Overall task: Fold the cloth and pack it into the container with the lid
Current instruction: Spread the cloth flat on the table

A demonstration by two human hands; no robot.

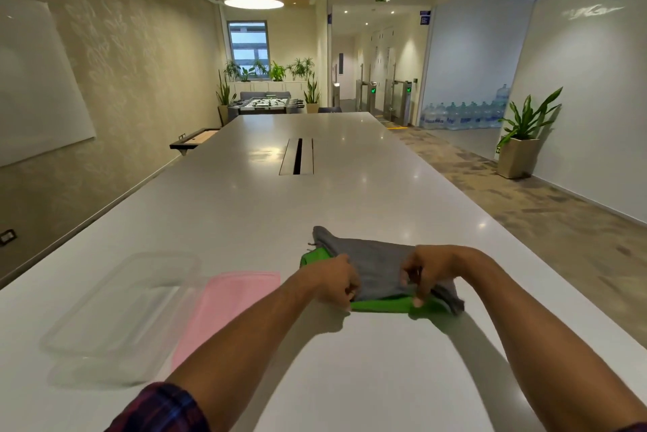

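A cloth [371, 261], grey on one face and green on the other, lies partly folded on the white table [315, 193] in front of me. My left hand [336, 281] pinches its near left edge. My right hand [425, 274] grips the near right edge, with green cloth showing under the fingers. A clear plastic container [119, 305] sits open at the left. The pink lid [224, 305] lies flat between the container and my left forearm.
The long table stretches away, with a cable slot [297, 156] in its middle. A carpeted walkway and a potted plant [521, 137] are at the right; a wall with a whiteboard [35, 81] is at the left.
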